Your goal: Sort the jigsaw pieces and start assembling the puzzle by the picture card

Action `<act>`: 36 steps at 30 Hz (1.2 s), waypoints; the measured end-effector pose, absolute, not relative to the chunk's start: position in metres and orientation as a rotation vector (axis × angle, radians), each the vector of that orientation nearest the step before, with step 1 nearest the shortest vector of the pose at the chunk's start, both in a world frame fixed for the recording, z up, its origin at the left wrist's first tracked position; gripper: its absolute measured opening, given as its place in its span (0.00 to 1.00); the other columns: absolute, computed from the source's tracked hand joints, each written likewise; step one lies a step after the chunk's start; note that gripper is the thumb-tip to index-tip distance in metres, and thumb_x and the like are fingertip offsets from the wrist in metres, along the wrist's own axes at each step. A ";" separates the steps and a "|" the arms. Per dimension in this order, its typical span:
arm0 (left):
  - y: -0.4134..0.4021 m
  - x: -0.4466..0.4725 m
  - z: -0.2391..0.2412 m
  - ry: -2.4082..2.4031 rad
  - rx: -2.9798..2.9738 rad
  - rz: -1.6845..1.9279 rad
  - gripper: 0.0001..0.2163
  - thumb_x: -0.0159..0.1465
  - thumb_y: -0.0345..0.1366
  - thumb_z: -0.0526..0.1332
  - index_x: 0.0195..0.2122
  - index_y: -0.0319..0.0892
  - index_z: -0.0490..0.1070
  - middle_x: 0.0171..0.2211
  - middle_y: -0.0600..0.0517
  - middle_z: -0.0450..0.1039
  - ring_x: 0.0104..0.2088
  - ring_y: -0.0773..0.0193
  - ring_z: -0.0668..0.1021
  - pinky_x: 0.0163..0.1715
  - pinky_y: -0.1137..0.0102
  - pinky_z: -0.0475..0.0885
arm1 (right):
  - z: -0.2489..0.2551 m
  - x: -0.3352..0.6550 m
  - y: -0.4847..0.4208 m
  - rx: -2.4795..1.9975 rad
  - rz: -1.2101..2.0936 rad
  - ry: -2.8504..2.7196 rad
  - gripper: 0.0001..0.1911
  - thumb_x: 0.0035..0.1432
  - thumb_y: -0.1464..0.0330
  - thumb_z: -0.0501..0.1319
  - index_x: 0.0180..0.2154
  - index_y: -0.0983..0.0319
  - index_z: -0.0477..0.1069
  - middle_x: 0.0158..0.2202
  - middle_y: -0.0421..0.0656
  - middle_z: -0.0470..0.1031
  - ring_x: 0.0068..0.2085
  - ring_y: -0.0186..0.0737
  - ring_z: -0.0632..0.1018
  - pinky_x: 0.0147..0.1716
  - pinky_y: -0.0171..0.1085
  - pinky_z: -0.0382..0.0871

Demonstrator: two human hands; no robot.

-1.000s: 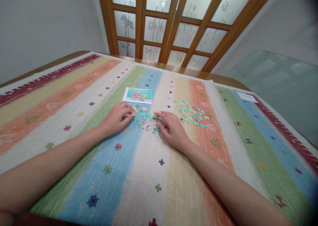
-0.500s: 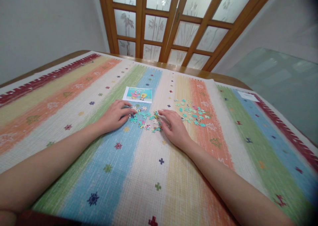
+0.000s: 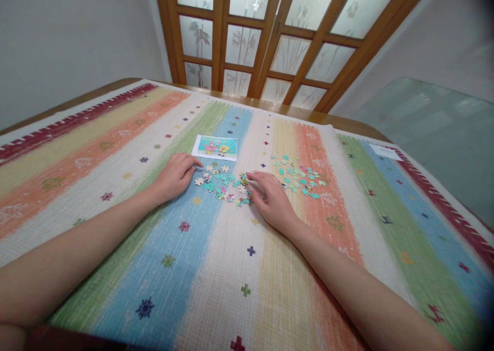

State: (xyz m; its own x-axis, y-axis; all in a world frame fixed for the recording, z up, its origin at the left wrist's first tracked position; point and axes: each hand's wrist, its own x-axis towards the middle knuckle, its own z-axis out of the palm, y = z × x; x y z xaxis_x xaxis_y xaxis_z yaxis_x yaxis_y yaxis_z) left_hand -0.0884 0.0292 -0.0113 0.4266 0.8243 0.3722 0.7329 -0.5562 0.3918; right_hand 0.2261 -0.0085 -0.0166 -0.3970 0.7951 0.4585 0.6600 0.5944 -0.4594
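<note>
A loose heap of jigsaw pieces (image 3: 219,182), mostly teal with some pale backs up, lies between my two hands. At its left edge is my left hand (image 3: 177,175), index finger stretched towards the pieces and nothing visible in its grasp. On the other side my right hand (image 3: 272,195) rests against the heap's right edge, fingers and thumb apart, partly covering some pieces. Beyond the heap lies a picture card (image 3: 216,147) with a pink and a yellow cartoon figure on teal. A second spread of teal jigsaw pieces (image 3: 299,176) sits right of my right hand.
A striped tablecloth (image 3: 227,268) with small printed motifs covers the table. A white paper (image 3: 386,151) lies near the far right edge. Behind the table stand wooden doors (image 3: 262,52) with frosted panes, and a glass-like panel (image 3: 420,114) is at the right.
My left hand has drawn back a little to the left from the heap, uncovering pale pieces at its left edge. My right hand has hardly moved.
</note>
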 end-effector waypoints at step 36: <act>0.035 -0.100 0.003 1.340 2.670 0.610 0.18 0.72 0.49 0.50 0.33 0.42 0.67 0.32 0.49 0.70 0.36 0.57 0.70 0.40 0.63 0.64 | -0.017 0.226 -0.007 -1.107 0.268 -2.172 0.19 0.64 0.71 0.56 0.56 0.57 0.71 0.53 0.49 0.77 0.56 0.50 0.74 0.57 0.54 0.67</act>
State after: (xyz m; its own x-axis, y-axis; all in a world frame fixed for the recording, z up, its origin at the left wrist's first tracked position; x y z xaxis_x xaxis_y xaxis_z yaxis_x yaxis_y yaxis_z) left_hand -0.1001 0.0349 0.0030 0.5346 0.7867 0.3089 0.7498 -0.6101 0.2561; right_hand 0.2257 -0.0072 -0.0167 -0.4113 0.7776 0.4755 0.6386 0.6181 -0.4584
